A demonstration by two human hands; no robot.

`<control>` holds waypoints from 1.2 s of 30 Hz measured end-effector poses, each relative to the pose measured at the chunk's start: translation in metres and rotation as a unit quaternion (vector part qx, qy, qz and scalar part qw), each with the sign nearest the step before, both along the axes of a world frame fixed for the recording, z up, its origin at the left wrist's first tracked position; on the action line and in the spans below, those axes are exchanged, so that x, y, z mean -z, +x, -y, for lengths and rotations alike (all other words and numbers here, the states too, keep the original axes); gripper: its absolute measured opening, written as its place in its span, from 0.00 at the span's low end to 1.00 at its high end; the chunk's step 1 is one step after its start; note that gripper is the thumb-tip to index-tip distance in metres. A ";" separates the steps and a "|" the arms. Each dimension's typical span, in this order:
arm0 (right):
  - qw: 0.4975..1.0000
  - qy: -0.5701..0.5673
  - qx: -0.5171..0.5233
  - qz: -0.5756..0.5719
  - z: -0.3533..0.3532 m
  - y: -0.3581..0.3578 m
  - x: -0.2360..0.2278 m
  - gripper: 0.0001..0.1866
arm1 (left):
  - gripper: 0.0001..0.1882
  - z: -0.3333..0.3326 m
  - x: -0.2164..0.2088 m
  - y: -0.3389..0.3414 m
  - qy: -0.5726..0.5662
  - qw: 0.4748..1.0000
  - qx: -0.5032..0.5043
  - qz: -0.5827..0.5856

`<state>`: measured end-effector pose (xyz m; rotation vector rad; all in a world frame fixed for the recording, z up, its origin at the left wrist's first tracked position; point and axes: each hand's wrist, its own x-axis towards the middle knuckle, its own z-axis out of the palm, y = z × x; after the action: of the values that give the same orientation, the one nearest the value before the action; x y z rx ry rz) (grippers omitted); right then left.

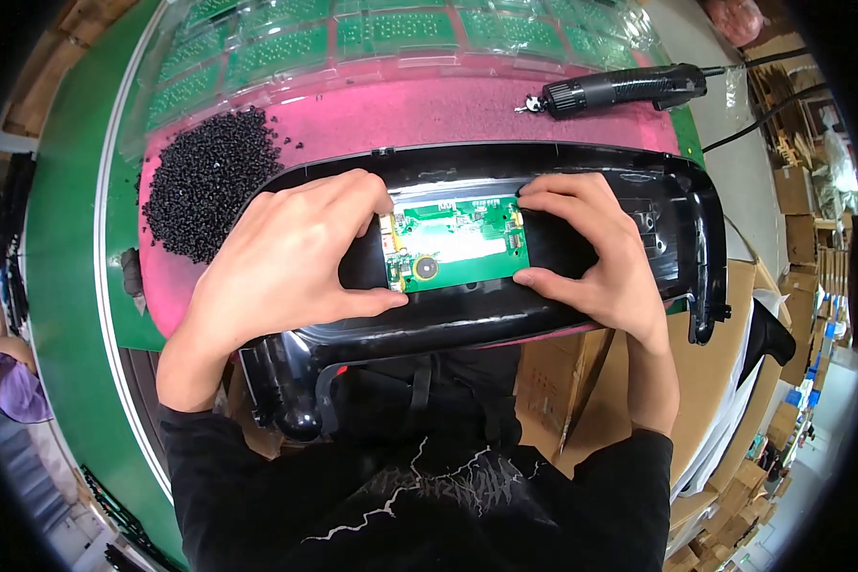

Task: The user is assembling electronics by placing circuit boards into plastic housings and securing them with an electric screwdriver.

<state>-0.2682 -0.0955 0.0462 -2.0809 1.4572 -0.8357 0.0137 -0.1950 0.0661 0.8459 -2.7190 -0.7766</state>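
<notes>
Grip on both ends: left hand and right hand, curled inward, pinch green circuit board over black shell; component face up, long axis left-right, right end slightly farther out.

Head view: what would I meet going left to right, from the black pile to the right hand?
Black pile → left hand → circuit board → right hand.

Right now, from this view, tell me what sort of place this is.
Likely an electronics assembly workshop: a bare green circuit board, an electric screwdriver and a heap of small black screw-like pieces are all in view.
</notes>
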 end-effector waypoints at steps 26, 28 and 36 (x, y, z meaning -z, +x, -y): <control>0.995 0.062 0.057 0.047 -0.003 0.007 -0.021 0.37 | 0.37 -0.002 -0.003 0.003 0.005 0.999 0.013 -0.042; 0.990 0.012 0.136 0.033 -0.002 -0.015 -0.027 0.38 | 0.41 -0.002 -0.007 0.003 0.042 0.998 -0.003 -0.052; 0.920 0.119 0.361 0.100 0.069 -0.124 -0.042 0.24 | 0.30 0.000 -0.001 0.005 0.026 0.998 -0.005 -0.059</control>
<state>-0.3923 -0.1642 0.0884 -1.2186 2.1097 -1.0261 0.0186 -0.1946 0.0673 0.7979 -2.5999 -0.8710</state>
